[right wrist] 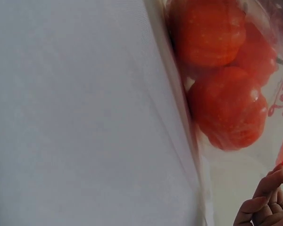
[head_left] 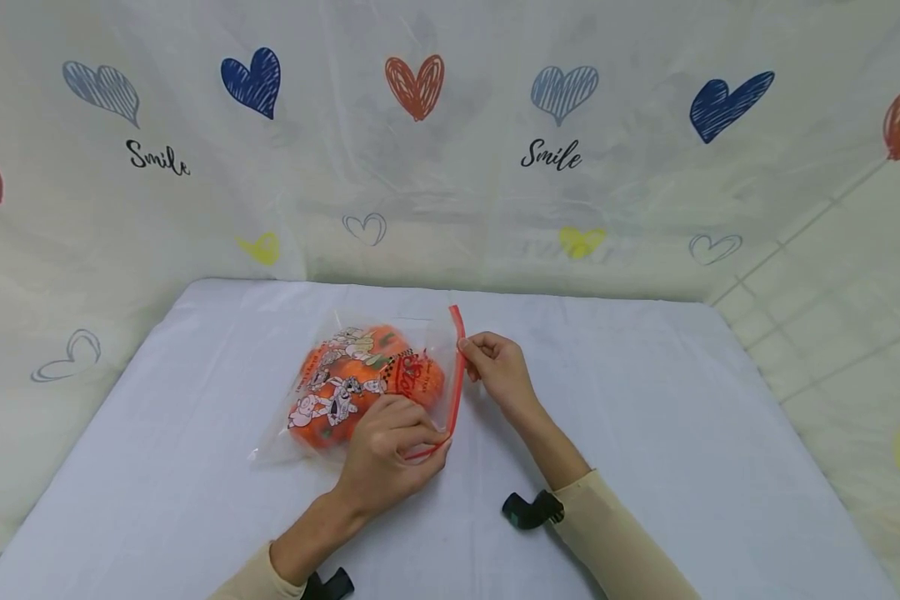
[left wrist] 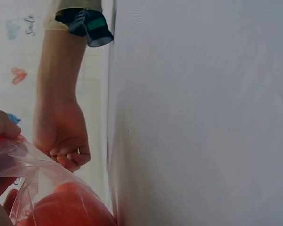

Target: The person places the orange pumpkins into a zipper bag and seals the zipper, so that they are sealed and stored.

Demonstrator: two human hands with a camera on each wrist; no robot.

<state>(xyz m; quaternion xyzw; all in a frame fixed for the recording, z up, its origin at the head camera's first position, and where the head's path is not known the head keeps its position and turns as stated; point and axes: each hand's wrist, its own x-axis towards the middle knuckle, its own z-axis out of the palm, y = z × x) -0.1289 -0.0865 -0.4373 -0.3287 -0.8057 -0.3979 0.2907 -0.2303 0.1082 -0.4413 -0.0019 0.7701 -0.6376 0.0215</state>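
Observation:
A clear zip bag (head_left: 281,433) printed with cartoon rabbits and red lettering lies on the table. Inside are several ribbed, orange-red, pumpkin-like things (right wrist: 228,108), partly covered by the print in the head view. Along the bag's right side runs a red zip strip (head_left: 457,392). My left hand (head_left: 390,446) pinches the near end of that strip between thumb and fingers, its knuckles over the bag's near right corner. Farther up the same strip, my right hand (head_left: 498,371) pinches the edge between thumb and index finger, the other fingers curled.
A white cloth covers the table (head_left: 645,417). Behind it hangs a pale curtain (head_left: 480,208) printed with hearts and "Smile". Each wrist carries a small black camera (head_left: 532,508) below a beige sleeve (head_left: 615,533).

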